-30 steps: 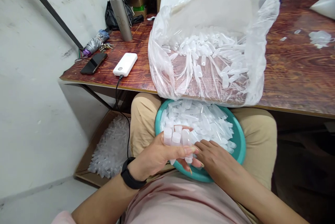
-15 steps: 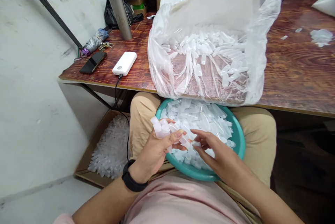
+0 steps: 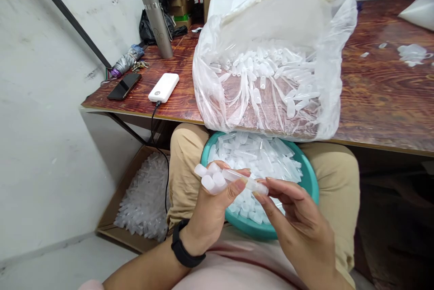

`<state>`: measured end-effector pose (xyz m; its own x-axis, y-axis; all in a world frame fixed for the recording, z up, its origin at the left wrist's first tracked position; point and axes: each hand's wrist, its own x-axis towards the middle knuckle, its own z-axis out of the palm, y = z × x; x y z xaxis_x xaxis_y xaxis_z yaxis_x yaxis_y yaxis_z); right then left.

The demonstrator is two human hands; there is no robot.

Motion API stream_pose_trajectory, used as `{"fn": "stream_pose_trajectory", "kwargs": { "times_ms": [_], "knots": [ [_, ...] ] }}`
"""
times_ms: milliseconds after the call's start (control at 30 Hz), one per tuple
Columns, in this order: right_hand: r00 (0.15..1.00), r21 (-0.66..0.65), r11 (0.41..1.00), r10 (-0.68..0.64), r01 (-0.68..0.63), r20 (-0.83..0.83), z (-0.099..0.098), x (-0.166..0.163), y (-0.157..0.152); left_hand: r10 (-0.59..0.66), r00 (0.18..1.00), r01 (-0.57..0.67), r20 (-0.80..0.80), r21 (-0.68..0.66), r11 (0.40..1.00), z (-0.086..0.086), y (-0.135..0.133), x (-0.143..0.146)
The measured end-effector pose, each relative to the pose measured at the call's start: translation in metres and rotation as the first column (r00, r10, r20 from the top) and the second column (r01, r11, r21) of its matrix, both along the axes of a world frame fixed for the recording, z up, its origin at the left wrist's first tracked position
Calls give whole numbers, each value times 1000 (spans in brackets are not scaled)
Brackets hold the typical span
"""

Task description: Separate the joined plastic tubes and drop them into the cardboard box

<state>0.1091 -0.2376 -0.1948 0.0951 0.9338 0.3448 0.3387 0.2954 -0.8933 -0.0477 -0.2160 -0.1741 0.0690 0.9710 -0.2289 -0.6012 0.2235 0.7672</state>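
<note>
Several translucent white plastic tubes (image 3: 214, 180) are bunched in my left hand (image 3: 212, 211), whose fingers are wrapped round them. One more tube (image 3: 252, 184) points to the right from under my left thumb. My right hand (image 3: 298, 222) pinches the far end of that tube between thumb and fingertips. Both hands are over a teal basin (image 3: 313, 186) resting on my lap. A heap of similar loose plastic pieces (image 3: 251, 150) fills the basin, partly hidden by my hands.
On the wooden table (image 3: 383, 105) lies an open plastic bag (image 3: 206, 95) with more white tubes (image 3: 267, 62). To the left are a white power bank (image 3: 164, 87), a phone (image 3: 124, 86) and a steel flask (image 3: 156, 21). A cardboard box (image 3: 111, 202) of clear pieces stands on the floor; a cable hangs beside it.
My right hand has closed on the end of a tube that now sticks out of my left hand. Both hands have come slightly nearer to me, and the view has shifted a little.
</note>
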Motion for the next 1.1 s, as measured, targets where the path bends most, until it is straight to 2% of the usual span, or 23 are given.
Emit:
{"fn": "stream_pose_trajectory", "kwargs": {
  "times_ms": [133, 333, 400, 567, 800, 900, 1000, 1100],
  "knots": [
    [998, -78, 996, 47, -49, -28, 3, -1, 1, -19, 989, 35, -148, 108, 993, -3, 0, -6],
    [973, 163, 983, 46, -84, 224, 6, 1, 3, -9, 995, 14, -96, 57, 998, -6, -2, -8],
    [974, 128, 989, 41, -71, 222, 8, 0, 4, -1, 997, 4, -76, 36, 999, -7, -3, -7],
    [996, -57, 997, 62, -59, 57, 8, -7, 4, 37, 998, -37, -54, -9, 999, -8, -4, -3],
    [997, 101, 993, 61, -56, -41, 2, -10, -1, 45, 997, -36, 59, -147, 988, -3, -7, -1],
    [996, 1, 997, 74, -75, -54, 5, -8, -1, 15, 1000, -13, 15, -84, 996, -2, -9, -3],
    [987, -139, 978, 144, -153, -74, 7, -5, -1, -60, 994, 63, -88, 25, 998, 0, -10, -5],
    [983, -113, 976, 185, -184, 1, 7, -2, -2, -54, 987, 63, -151, 58, 996, -3, -11, -6]
  ]
}}
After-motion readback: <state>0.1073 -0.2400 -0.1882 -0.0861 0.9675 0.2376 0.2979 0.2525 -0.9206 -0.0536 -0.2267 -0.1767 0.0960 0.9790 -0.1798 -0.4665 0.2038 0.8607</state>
